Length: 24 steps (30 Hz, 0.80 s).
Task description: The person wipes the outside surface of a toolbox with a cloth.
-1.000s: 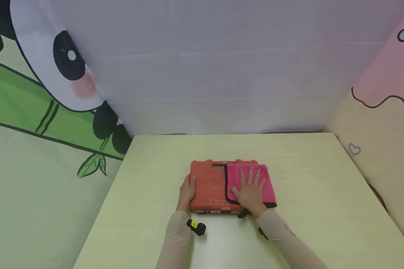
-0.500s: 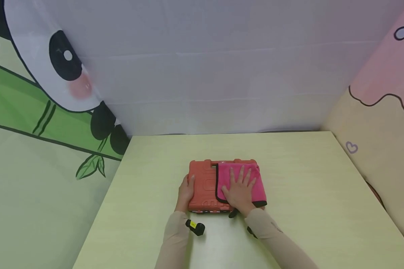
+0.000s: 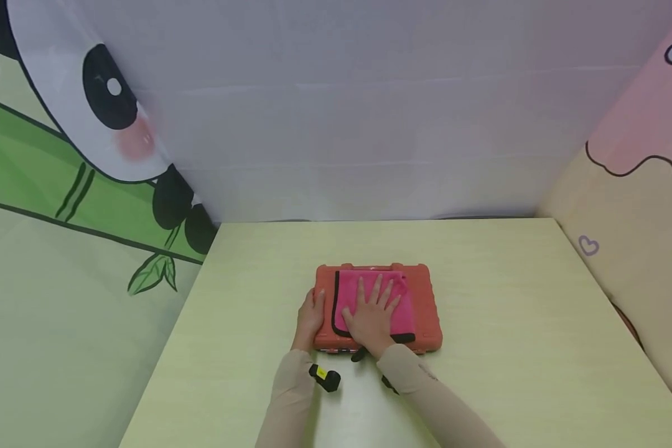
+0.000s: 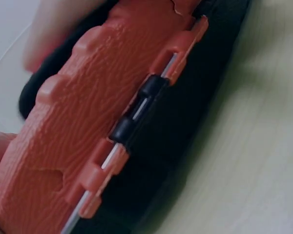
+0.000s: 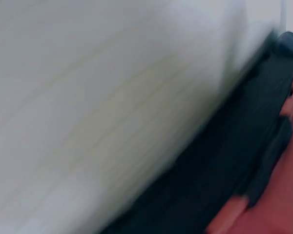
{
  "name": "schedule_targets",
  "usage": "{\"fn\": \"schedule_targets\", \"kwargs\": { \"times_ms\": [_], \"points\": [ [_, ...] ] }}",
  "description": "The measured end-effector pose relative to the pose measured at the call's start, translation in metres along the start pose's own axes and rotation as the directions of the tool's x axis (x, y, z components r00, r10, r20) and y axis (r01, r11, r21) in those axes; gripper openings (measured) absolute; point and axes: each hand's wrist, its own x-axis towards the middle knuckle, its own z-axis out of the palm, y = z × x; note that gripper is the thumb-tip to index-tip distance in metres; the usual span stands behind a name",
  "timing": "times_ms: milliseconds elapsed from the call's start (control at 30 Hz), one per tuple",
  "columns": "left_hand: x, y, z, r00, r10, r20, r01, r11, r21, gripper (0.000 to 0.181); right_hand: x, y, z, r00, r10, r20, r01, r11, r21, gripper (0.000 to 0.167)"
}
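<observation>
An orange-red plastic case (image 3: 425,305) lies flat on the table, its hinged side showing close up as a textured red edge (image 4: 83,97) in the left wrist view. My left hand (image 3: 310,317) grips the case's left side, thumb on top. On the lid lies a folded pink cloth (image 3: 406,311) with black edging. My right hand (image 3: 371,320) presses flat on that cloth, fingers spread. The right wrist view is blurred and shows the dark lower side of the case (image 5: 200,165), with none of the right hand's fingers.
The pale table (image 3: 509,323) extends around the case. Behind it stands a plain whitish wall sheet (image 3: 341,124), with a green cartoon print (image 3: 117,205) at the left and a pink and cream one (image 3: 638,137) at the right.
My right hand and the pink cloth under it have slid left across the lid, uncovering the case's right side. My left hand and the case have stayed nearly in place.
</observation>
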Motion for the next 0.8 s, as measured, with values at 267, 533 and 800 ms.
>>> {"fn": "schedule_targets", "kwargs": {
  "times_ms": [267,533,800],
  "points": [
    [0.003,0.000,0.000,0.999,0.034,-0.004,-0.033,0.999,0.035,0.052,0.003,-0.024,0.008,1.000,-0.013,-0.005,0.013,1.000,-0.006,0.076],
    [0.002,-0.002,-0.002,1.000,0.012,0.000,-0.012,1.000,0.006,0.051,0.002,-0.029,0.009,0.999,-0.036,-0.001,0.036,0.999,-0.013,0.075],
    [0.004,-0.003,0.002,1.000,0.028,0.003,-0.028,0.999,0.016,0.050,0.002,-0.019,0.006,0.998,-0.053,0.028,0.053,0.998,0.030,0.073]
  ]
}}
